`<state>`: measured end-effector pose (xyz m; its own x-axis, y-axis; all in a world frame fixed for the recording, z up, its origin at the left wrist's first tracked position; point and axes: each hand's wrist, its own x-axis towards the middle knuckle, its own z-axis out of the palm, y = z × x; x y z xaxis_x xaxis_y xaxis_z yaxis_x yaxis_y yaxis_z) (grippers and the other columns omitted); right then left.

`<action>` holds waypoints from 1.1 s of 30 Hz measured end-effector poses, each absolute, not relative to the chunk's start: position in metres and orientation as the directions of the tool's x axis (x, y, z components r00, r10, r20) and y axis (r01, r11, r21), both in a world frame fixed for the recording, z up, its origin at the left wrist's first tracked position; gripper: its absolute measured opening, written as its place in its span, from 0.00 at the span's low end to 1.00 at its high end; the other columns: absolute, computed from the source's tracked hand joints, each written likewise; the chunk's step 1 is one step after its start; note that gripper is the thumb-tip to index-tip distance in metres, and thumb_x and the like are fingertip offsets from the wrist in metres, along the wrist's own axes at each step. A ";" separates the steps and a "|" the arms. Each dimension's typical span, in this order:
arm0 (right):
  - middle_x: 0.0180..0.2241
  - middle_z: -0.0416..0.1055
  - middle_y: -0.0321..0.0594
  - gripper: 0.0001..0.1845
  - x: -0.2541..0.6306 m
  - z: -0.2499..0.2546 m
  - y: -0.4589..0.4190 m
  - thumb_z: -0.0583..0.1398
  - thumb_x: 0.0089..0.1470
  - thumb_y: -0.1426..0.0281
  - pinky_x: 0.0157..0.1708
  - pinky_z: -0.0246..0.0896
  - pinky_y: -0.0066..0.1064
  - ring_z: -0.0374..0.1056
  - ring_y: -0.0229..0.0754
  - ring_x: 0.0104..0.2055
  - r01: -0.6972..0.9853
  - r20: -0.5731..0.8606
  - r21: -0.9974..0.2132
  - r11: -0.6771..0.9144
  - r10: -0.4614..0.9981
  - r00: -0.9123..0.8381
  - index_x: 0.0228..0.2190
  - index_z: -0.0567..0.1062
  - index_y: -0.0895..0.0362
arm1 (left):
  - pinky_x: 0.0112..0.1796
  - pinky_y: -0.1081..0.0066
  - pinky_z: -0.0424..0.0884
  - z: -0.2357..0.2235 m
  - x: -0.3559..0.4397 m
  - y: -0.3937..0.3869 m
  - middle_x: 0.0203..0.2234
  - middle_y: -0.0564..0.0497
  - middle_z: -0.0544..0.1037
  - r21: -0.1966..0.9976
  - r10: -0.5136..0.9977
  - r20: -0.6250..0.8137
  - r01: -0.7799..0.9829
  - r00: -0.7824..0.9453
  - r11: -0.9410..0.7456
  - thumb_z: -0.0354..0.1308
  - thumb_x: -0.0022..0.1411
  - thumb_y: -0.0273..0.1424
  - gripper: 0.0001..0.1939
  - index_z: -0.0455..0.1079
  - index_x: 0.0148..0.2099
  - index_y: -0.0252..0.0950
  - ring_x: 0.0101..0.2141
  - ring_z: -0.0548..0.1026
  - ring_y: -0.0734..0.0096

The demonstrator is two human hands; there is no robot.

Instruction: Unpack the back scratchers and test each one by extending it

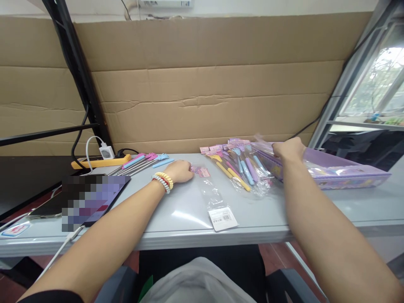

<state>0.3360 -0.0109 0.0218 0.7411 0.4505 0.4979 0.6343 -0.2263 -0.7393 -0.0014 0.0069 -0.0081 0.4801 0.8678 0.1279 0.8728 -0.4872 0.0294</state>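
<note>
My left hand [180,171], with bead bracelets at the wrist, rests on the grey table [176,219] and pinches the pink top of an empty clear plastic sleeve [214,200] with a barcode label at its near end. My right hand [288,150] reaches farther back and grips a clear packet at the edge of a purple box [341,170]. Between the hands lies a pile of clear packets [240,166] holding pastel hand-shaped sticks. Several loose sticks [143,162] with pink and blue handles lie left of my left hand.
A tablet [91,195] with a blurred screen lies at the left. Behind it sit a yellow power strip [101,162] and a white charger [106,151] with cables. Brown cardboard [205,84] lines the wall behind the table. A window frame [356,84] stands at the right.
</note>
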 end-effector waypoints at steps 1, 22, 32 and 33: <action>0.43 0.62 0.70 0.30 0.332 0.023 -0.014 0.62 0.38 0.74 0.40 0.60 0.51 0.64 0.64 0.46 0.579 0.446 -0.753 -0.312 0.405 0.798 0.46 0.67 0.71 | 0.32 0.69 0.66 -0.008 -0.001 0.007 0.35 0.43 0.77 0.026 0.868 0.126 0.873 0.481 -0.488 0.47 0.54 0.35 0.14 0.71 0.35 0.34 0.34 0.74 0.61; 0.20 0.68 0.35 0.20 0.180 0.013 -0.029 0.57 0.44 0.51 0.24 0.51 0.27 0.62 0.37 0.24 0.803 0.069 -0.347 0.485 0.867 -0.493 0.22 0.68 0.57 | 0.41 0.70 0.66 -0.014 0.001 0.007 0.41 0.45 0.72 0.100 0.720 0.126 0.713 0.683 -0.694 0.48 0.55 0.36 0.16 0.70 0.43 0.36 0.39 0.71 0.65; 0.32 0.72 0.43 0.37 0.161 0.002 -0.031 0.60 0.31 0.40 0.25 0.54 0.31 0.66 0.46 0.31 0.858 -0.066 -0.218 0.465 0.870 -0.488 0.34 0.71 0.57 | 0.40 0.69 0.66 -0.016 0.001 0.013 0.38 0.45 0.72 0.064 0.687 0.125 0.685 0.716 -0.726 0.48 0.56 0.34 0.13 0.70 0.40 0.36 0.38 0.71 0.64; 0.35 0.72 0.44 0.39 0.159 0.001 -0.032 0.60 0.31 0.40 0.26 0.55 0.32 0.67 0.47 0.33 0.852 -0.059 -0.226 0.472 0.866 -0.496 0.37 0.71 0.57 | 0.40 0.69 0.66 -0.016 0.001 0.012 0.37 0.45 0.72 0.061 0.686 0.121 0.685 0.717 -0.726 0.48 0.56 0.35 0.14 0.70 0.40 0.35 0.38 0.71 0.64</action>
